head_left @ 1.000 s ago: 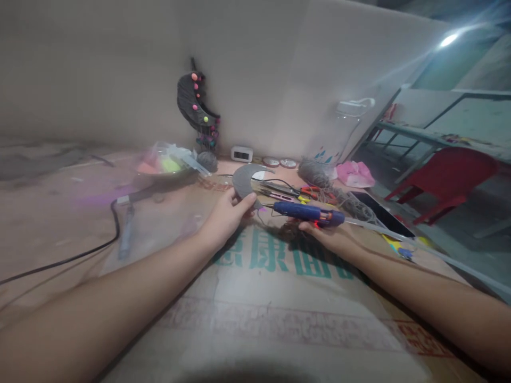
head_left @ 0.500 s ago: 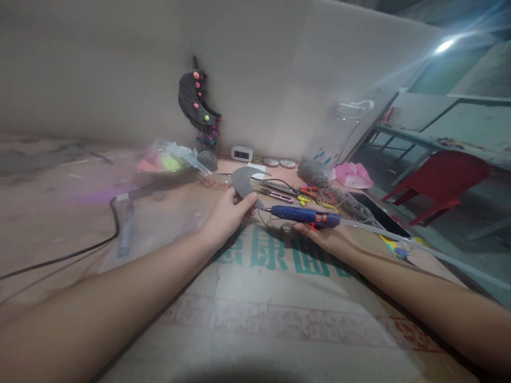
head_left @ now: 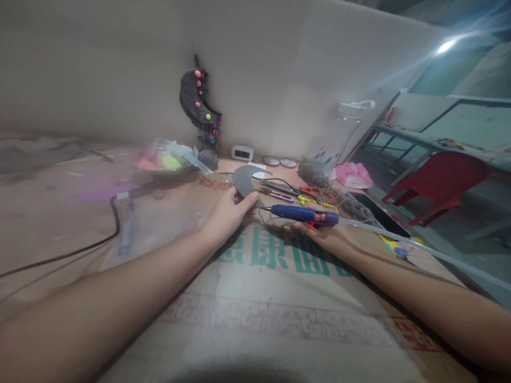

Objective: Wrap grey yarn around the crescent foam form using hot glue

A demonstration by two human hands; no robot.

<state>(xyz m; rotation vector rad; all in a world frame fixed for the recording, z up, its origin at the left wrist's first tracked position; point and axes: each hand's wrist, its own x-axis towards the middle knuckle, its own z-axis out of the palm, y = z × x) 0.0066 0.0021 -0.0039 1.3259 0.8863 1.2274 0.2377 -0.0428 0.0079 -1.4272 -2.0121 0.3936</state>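
Between the thumb and fingers of my left hand [head_left: 233, 211] is a flat grey crescent moon shape [head_left: 242, 180], held by its lower part. My right hand [head_left: 315, 232] grips a blue hot glue gun [head_left: 297, 213], with a small red light glowing at its underside. A long clear glue stick [head_left: 371, 227] runs out of the gun's back to the right. The gun's nozzle is at the crescent's lower tip; whether they touch I cannot tell. Behind the hands lie a pink cutter [head_left: 282, 197] and yellow-handled scissors [head_left: 305, 201].
A finished-looking dark crescent [head_left: 192, 98] with coloured balls hangs on the wall. Grey yarn [head_left: 313, 171], a clear bottle [head_left: 339, 133], a phone [head_left: 377, 213] and a small clock [head_left: 242, 152] stand or lie behind. At left are a bowl [head_left: 165, 174] and a black cable [head_left: 117, 218].
Almost nothing differs. The glue gun has shifted very slightly left and up, and the crescent remains in my left hand.
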